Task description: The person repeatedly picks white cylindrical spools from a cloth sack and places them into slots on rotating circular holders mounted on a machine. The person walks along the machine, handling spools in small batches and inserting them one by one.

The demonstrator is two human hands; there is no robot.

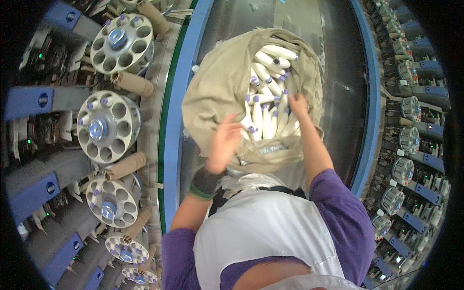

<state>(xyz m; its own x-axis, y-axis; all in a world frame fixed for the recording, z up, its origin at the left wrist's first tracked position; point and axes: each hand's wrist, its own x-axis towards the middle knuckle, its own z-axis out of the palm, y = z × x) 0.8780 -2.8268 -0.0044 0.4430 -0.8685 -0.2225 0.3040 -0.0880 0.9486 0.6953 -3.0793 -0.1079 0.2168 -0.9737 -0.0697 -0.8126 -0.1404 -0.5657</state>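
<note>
A large beige cloth sack (212,92) stands open in front of me, holding a heap of white yarn bobbins (263,72) with purple ends. My right hand (298,103) is inside its right part, fingers curled in at the purple tip of one yarn bobbin (284,105); the exact grip is partly hidden. Over the sack's near left edge is my left hand (226,142), slightly blurred, with its fingers loosely apart and nothing visible in them. A dark band with a green edge circles the left wrist.
Along the left, a machine row carries round bobbin magazines (108,126) with cylindrical pockets, some with purple-tipped bobbins. Brown yarn cones (125,166) sit between them. A blue rail (173,159) runs beside the sack, another blue rail (369,96) at right. More magazines (410,140) line the far right.
</note>
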